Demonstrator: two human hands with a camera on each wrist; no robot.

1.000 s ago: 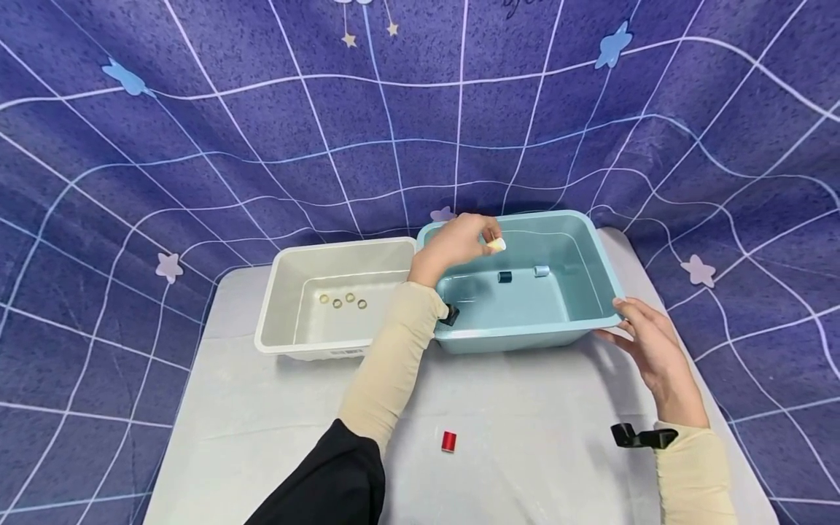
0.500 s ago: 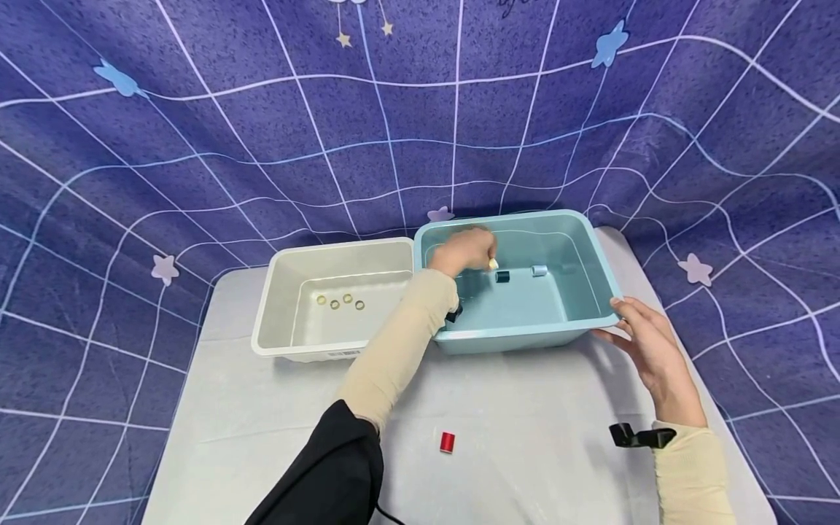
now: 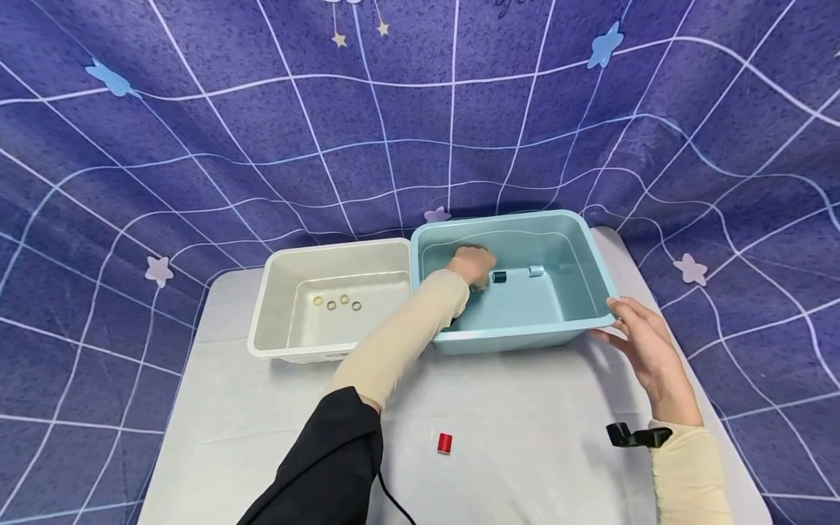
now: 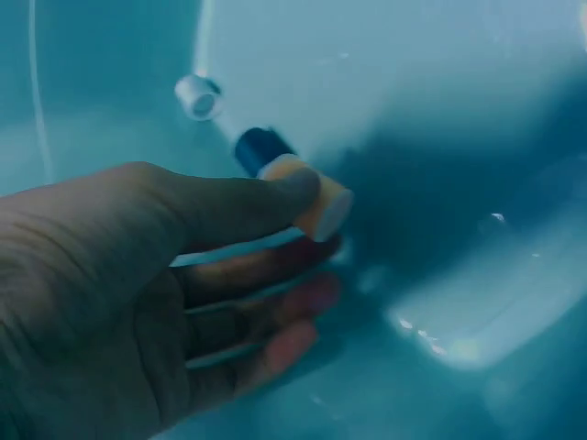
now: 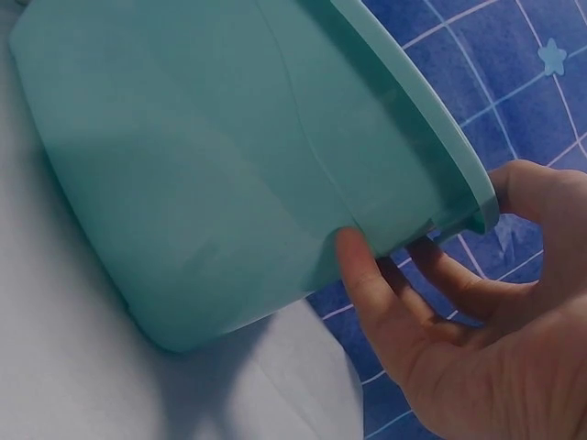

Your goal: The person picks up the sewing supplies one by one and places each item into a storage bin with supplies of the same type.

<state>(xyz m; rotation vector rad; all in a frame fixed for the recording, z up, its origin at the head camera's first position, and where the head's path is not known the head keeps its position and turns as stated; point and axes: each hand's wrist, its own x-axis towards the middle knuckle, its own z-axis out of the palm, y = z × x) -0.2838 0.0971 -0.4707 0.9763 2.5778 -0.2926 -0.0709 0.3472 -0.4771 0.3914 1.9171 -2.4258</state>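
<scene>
Inside the blue bin (image 3: pixel 512 337), low near its floor, my left hand (image 3: pixel 471 264) pinches a small yellow-orange thread spool (image 4: pixel 328 213) with pale ends between thumb and finger. The head view hides that spool behind the hand. Just beyond it on the bin floor lie a dark blue spool (image 3: pixel 499 277) and a light blue spool (image 3: pixel 535 270). At the bin's right front corner my right hand (image 3: pixel 650 350) grips the rim, thumb on top and fingers against the outer wall (image 5: pixel 211 183). A red spool (image 3: pixel 445 443) stands on the table nearer to me.
Left of the blue bin, and close against it, stands a white bin (image 3: pixel 262 313) holding several small rings (image 3: pixel 331 305). Both rest on a white-covered table (image 3: pixel 262 423). A purple patterned curtain (image 3: pixel 420 109) hangs behind and on both sides.
My left hand has gone down into the blue bin with the yellow spool, from rim height toward the floor. My right hand keeps its hold on the rim.
</scene>
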